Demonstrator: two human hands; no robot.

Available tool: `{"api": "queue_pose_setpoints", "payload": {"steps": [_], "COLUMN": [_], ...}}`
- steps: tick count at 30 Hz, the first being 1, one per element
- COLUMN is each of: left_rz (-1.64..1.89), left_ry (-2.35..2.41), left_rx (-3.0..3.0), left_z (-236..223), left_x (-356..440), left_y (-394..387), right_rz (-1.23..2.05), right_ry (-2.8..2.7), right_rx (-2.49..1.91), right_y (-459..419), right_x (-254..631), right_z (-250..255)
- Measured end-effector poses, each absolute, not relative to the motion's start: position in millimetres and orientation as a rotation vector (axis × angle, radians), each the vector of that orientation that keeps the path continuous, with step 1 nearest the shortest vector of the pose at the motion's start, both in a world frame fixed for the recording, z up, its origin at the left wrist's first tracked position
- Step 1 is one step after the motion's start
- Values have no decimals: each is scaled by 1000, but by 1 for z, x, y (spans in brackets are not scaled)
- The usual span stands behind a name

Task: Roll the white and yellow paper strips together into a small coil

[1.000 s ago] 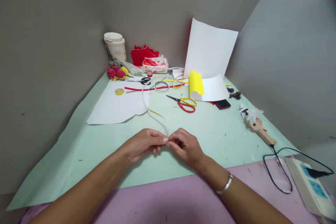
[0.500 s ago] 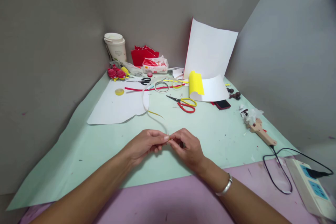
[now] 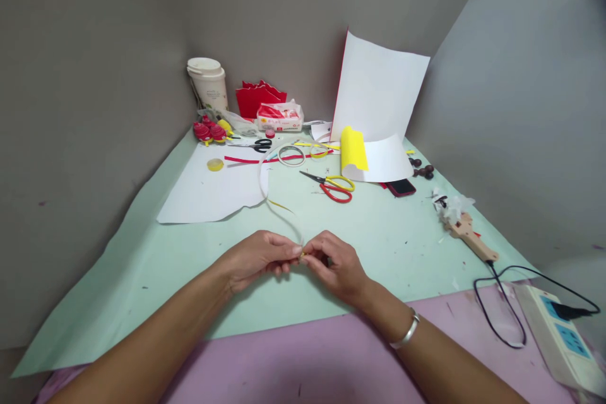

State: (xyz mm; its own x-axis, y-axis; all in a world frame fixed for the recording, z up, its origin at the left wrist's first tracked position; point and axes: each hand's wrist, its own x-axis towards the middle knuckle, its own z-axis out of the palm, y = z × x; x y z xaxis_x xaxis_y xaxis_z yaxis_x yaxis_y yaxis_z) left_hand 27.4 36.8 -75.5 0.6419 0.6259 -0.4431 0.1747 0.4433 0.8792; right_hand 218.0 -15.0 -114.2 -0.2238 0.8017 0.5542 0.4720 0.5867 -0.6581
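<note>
A long narrow paper strip (image 3: pixel 261 184), pale on one face and yellow on the other, arcs from the back of the table down to my fingers. My left hand (image 3: pixel 255 260) pinches its near end between thumb and fingers. My right hand (image 3: pixel 338 268) is closed on the same end from the other side, fingertips almost touching the left ones. A small yellow bit shows between the fingertips; the rest of that end is hidden. Beyond the hands lie scissors (image 3: pixel 324 181) with one red and one yellow handle.
Behind are a white sheet (image 3: pixel 213 192), tape rolls (image 3: pixel 215 165), black scissors (image 3: pixel 262 146), a red strip (image 3: pixel 241 160), yellow corrugated paper (image 3: pixel 354 148), a tissue pack (image 3: pixel 279 118) and a lidded cup (image 3: pixel 211 88). At right lie a phone (image 3: pixel 401 187), a glue gun (image 3: pixel 471 241) and a corded power strip (image 3: pixel 558 334).
Both hands have shifted very slightly, the right one a little to the left. More yellow shows at the pinched end of the strip.
</note>
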Motion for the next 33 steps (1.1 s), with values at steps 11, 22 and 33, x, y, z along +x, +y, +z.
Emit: {"api": "queue_pose_setpoints", "payload": {"steps": [11,22,33], "left_rz": [370,378,334], "left_ry": [899,891,879], "left_rx": [1127,1020,1183], "left_z": [-76,-76,-74], "left_x": [29,32,27], "left_y": [36,34,38], "right_rz": [415,328,422], "right_ry": [-1831,-1859,-1895], "right_rx": [-1053,-1048,-990], "right_y": [-15,-16,-14], "right_x": [216,216,217], "right_z": [-111,-110,-109]}}
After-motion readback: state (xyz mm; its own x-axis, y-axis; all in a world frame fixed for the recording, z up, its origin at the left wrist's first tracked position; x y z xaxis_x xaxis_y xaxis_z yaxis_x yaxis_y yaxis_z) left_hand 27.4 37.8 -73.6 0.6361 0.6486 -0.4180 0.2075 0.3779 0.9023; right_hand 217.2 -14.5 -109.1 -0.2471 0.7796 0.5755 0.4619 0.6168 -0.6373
